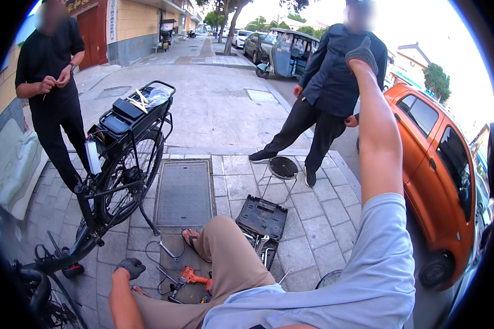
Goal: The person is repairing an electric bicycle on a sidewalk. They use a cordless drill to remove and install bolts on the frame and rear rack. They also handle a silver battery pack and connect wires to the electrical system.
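My right arm reaches far up and to the right. In a grey knitted glove, my right hand (pixel 362 56) holds nothing; one finger is stretched out, and the others look folded. My left hand (pixel 130 268), also in a dark glove, hangs low beside my left leg with its fingers curled in and nothing visible in them. Near it on the paving lie an orange-and-black cordless drill (pixel 190 277) and a thin black cable with a metal end (pixel 171 251). An open black tool case (pixel 262 216) with wrenches lies past my right knee.
A black bicycle (pixel 127 181) with a rear rack stands at the left. One person in black (pixel 52 71) stands behind it; another in dark blue (pixel 335 71) faces me beside a small round stool (pixel 283 168). An orange car (pixel 436 175) is parked right. A metal cover (pixel 184 192) lies in the paving.
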`<state>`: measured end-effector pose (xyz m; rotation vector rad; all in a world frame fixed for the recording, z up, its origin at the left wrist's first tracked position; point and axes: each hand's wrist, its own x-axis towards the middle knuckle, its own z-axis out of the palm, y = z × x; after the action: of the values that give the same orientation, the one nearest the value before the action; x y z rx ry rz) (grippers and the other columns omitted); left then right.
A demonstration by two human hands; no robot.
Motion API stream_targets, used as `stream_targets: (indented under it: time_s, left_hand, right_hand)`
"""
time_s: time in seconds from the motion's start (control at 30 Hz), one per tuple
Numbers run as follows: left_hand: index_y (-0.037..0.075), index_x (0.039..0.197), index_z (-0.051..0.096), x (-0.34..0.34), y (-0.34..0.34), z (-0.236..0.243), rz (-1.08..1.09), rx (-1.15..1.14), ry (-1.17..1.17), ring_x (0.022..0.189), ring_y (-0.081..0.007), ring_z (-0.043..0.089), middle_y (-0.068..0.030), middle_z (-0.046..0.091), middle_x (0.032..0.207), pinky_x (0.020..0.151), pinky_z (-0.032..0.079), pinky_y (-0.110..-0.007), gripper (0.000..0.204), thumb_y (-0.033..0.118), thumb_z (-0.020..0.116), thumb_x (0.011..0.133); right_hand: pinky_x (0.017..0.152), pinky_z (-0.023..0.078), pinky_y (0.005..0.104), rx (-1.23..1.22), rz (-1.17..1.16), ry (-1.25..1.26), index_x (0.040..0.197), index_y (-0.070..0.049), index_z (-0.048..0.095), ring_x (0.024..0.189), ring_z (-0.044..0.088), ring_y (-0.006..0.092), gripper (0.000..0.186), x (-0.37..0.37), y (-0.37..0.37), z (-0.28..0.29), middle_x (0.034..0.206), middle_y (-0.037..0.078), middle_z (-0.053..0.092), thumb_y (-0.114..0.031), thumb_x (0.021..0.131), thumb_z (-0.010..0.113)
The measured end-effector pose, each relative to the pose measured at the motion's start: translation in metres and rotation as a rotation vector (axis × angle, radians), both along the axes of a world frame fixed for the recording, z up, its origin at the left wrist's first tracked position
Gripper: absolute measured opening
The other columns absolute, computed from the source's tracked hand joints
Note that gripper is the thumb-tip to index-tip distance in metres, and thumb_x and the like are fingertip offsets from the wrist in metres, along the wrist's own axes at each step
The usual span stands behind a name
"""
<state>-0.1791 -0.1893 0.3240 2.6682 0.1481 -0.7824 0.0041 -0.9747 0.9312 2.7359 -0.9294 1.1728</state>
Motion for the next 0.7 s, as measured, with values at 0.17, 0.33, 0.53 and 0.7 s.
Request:
stream_targets:
  time_s: [0.17, 0.33, 0.53, 0.7]
  left_hand:
    - [0.004, 0.125, 0.070, 0.000, -0.018, 0.027, -0.044, 0.014, -0.042, 0.115, -0.0345, 0.067, -0.0195, 0.071, 0.122, 0.101, 0.052, -0.039, 0.056, 0.044, 0.069, 0.086]
    - [0.005, 0.123, 0.072, -0.008, -0.024, 0.036, -0.008, 0.021, -0.026, 0.116, -0.0346, 0.067, -0.0198, 0.071, 0.123, 0.102, 0.051, -0.040, 0.054, 0.043, 0.069, 0.085]
    - [0.004, 0.120, 0.073, -0.014, -0.019, 0.035, -0.014, -0.017, -0.074, 0.115, -0.0365, 0.067, -0.0198, 0.071, 0.120, 0.101, 0.051, -0.042, 0.053, 0.044, 0.067, 0.085]
    - [0.005, 0.119, 0.073, -0.021, -0.022, 0.039, -0.063, -0.026, -0.067, 0.112, -0.0357, 0.068, -0.0186, 0.072, 0.118, 0.101, 0.051, -0.041, 0.052, 0.044, 0.068, 0.085]
  right_hand:
    - [0.097, 0.052, 0.0475, -0.017, -0.052, 0.038, 0.153, -0.008, 0.030, 0.115, 0.067, 0.0361, 0.071, -0.024, 0.004, 0.013, 0.126, 0.025, 0.067, -0.019, 0.088, 0.056]
    - [0.098, 0.052, 0.0469, -0.020, -0.057, 0.052, 0.155, -0.007, 0.027, 0.117, 0.067, 0.0346, 0.074, -0.027, 0.006, 0.009, 0.126, 0.023, 0.067, -0.020, 0.088, 0.056]
    - [0.098, 0.052, 0.0462, 0.007, -0.079, 0.062, 0.158, -0.007, 0.023, 0.120, 0.066, 0.0328, 0.078, -0.033, 0.017, 0.000, 0.126, 0.021, 0.069, -0.021, 0.089, 0.056]
    - [0.095, 0.053, 0.0468, -0.032, -0.014, 0.042, 0.153, -0.004, 0.031, 0.115, 0.068, 0.0362, 0.071, -0.052, 0.032, 0.004, 0.121, 0.025, 0.069, -0.016, 0.088, 0.057]
